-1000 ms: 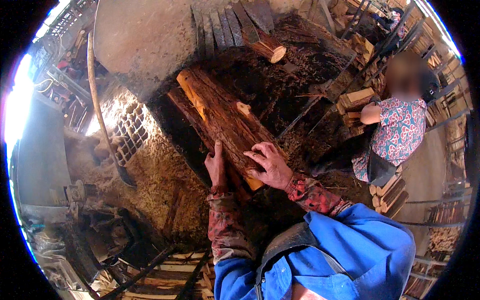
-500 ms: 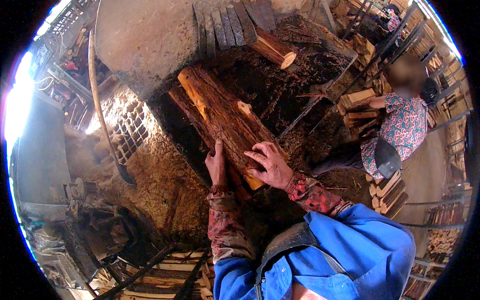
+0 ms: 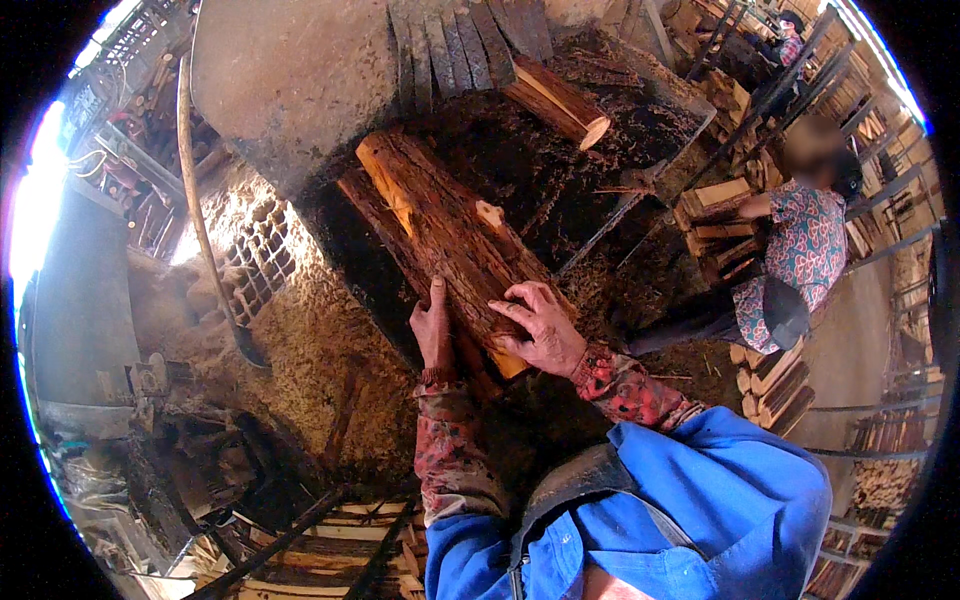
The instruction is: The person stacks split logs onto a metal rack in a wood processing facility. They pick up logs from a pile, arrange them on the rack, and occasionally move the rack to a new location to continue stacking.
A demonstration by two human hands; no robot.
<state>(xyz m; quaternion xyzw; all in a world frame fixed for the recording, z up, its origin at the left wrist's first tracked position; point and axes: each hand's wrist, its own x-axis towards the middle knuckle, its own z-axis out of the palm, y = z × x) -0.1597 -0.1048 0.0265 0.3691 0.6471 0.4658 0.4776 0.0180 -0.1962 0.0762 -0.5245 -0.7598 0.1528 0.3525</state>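
A thick bark-covered log (image 3: 455, 235) lies slantwise before me, with bare orange wood showing along its far left side and at its near end. My left hand (image 3: 432, 328) grips its left edge near that end, thumb up along the bark; its other fingers are mostly hidden. From the right, my right hand (image 3: 545, 330) holds the near end, bent fingers pressed on the top. A narrower piece of wood (image 3: 375, 220) lies along the log's left side, partly hidden by it. Farther off, a split log (image 3: 560, 103) sticks out from under dark hanging strips (image 3: 450, 50).
A dusty metal housing (image 3: 290, 90) stands beyond, above a dark bed (image 3: 540, 190) strewn with bark. At left are a long-handled tool (image 3: 190, 170) and a sawdust heap (image 3: 300, 370). On the right, a person (image 3: 800, 235) bends by stacked split wood (image 3: 715, 215).
The split log has come farther out from the strips, toward the right and nearer. The person at right has shifted slightly. My hands and the thick log stay in place.
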